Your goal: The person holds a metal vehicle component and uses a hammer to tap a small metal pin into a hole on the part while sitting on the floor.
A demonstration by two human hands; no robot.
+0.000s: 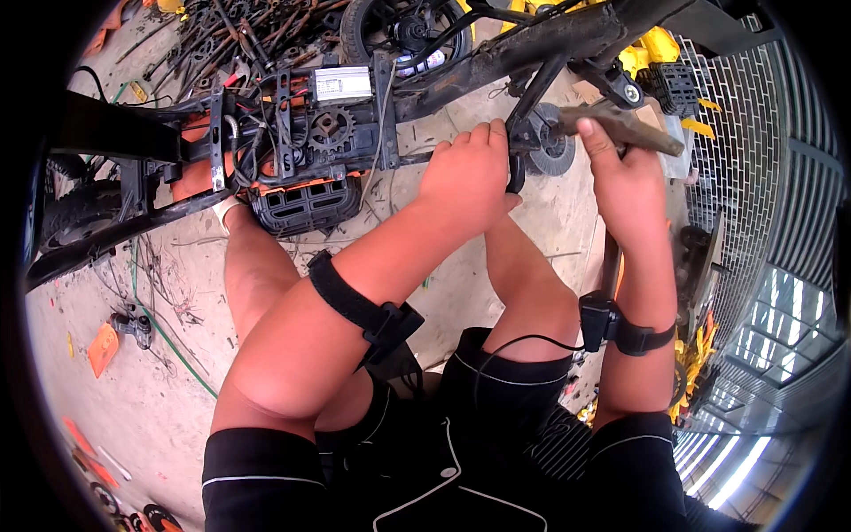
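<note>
A right hand (629, 182), grip closed around a brown bar (645, 133), likely stiff, best held mid-length; the left hand (465, 177) clasps a black part (516, 174).

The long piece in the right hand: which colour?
The long piece is dull brown; see the head view.

We have the wheel (409, 31) behind the frame (532, 49) at twelve o'clock, the sprocket (331, 129) at eleven. At two, the bar (636, 130) is left of the wall (740, 160).

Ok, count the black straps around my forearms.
2: one black strap around the left forearm, the other black strap around the right forearm. Both forearms are largely in view, so I see no sign of another hidden there.
</note>
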